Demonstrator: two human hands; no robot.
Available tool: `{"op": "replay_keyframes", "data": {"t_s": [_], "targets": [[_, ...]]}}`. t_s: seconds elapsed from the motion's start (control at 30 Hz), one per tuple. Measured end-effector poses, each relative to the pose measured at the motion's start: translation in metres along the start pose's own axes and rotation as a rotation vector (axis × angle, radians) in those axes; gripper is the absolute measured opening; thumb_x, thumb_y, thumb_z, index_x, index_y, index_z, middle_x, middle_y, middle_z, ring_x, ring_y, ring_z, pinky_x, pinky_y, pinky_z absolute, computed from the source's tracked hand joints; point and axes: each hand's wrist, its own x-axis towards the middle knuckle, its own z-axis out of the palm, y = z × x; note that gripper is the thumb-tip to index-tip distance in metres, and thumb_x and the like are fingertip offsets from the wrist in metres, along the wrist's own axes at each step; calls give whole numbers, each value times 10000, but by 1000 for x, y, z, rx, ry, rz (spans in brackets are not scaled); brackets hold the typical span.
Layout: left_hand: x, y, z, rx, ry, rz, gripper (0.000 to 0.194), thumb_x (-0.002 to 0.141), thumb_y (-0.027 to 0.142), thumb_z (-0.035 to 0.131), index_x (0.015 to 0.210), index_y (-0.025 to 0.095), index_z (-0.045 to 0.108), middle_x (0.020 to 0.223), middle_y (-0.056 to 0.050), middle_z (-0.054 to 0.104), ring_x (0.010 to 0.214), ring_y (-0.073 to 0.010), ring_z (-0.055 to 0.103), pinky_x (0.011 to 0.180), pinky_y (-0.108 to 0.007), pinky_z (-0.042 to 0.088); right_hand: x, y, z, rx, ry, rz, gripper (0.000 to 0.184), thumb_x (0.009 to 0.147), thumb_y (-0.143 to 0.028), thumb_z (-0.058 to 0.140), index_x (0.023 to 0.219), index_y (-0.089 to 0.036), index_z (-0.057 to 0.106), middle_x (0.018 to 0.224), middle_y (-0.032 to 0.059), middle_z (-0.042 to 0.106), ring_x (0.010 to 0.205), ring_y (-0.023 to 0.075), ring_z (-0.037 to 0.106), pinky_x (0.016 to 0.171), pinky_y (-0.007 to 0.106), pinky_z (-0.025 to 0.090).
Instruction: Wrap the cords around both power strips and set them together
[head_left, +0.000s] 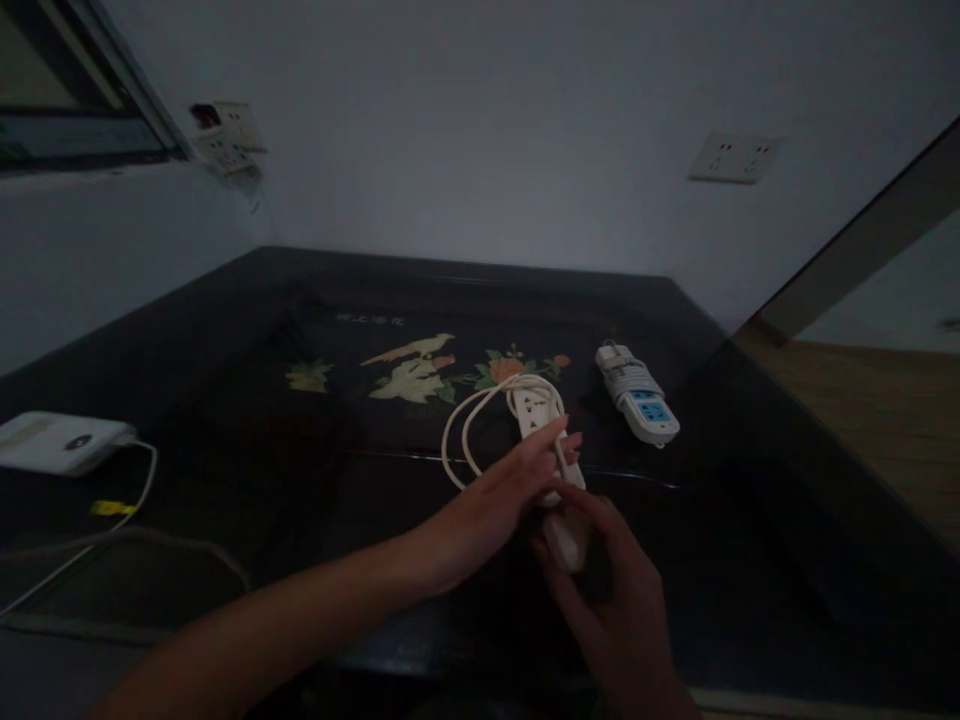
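A cream power strip [534, 412] lies on the dark table [225, 330] with its cord [472, 425] looped around it. My left hand [499, 505] reaches across and lays its fingers over the strip's near part and the cord, fingers close together. My right hand [611, 580] is closed around the strip's near end, thumb on a pale rounded part [564, 537]. A second, white power strip [639, 395] with blue sockets and its cord wound round it lies just to the right, untouched.
The table top has a painted bird-and-flower panel [420, 370]. A white box-shaped device [56, 440] with a cable and a yellow tag sits at the left edge. Wall sockets [735, 155] are on the back wall and others [225, 135] at the left corner.
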Motion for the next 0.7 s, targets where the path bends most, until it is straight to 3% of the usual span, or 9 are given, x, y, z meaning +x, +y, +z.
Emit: {"op": "replay_keyframes", "data": {"t_s": [0.07,0.1,0.2,0.27,0.33,0.53,0.7], "targets": [[6,1,-19,237,1,82,558,938,414,418,1446,234,271,1232,-120,612,1115,-233,586,1036,-458,370,-3,5,-11,35,-4,60,328,831,-257,604,1151,-312,563,998,46,666,853,219,640,722,319,527],[9,3,-31,371,55,137,528,945,395,408,1430,220,293,1154,-116,648,1031,-226,622,991,-454,407,-4,8,-18,52,-3,96,334,830,-273,606,1159,-318,574,979,42,668,836,218,638,714,318,526],[19,5,-70,903,337,290,304,911,288,463,1162,154,569,1080,-112,648,1027,-229,593,948,-412,430,-5,16,-37,92,-16,177,398,831,-328,606,1227,-340,572,932,37,672,815,222,634,725,325,522],[25,2,-90,1181,394,256,291,874,231,491,1131,135,587,1086,-125,631,1015,-241,582,921,-412,442,-1,21,-47,98,-61,170,430,832,-350,604,1259,-352,562,934,36,674,830,226,632,760,339,515],[29,-4,-103,1309,380,193,316,859,220,494,1150,131,580,1066,-129,634,960,-239,597,869,-400,465,6,24,-53,95,-123,142,448,825,-359,613,1270,-353,563,966,43,674,860,233,628,797,354,506],[44,-14,-115,1088,320,-8,254,826,230,484,1004,139,641,738,-42,656,666,-176,613,637,-292,474,33,23,-47,126,-342,61,422,827,-340,618,1248,-326,592,1048,54,616,923,202,595,801,307,501],[47,-4,-120,709,222,-5,297,825,156,392,998,150,633,782,-31,664,683,-142,610,663,-276,486,64,29,-28,73,-476,-18,456,844,-286,602,1296,-279,545,1115,62,588,1025,192,565,909,333,457]]}}
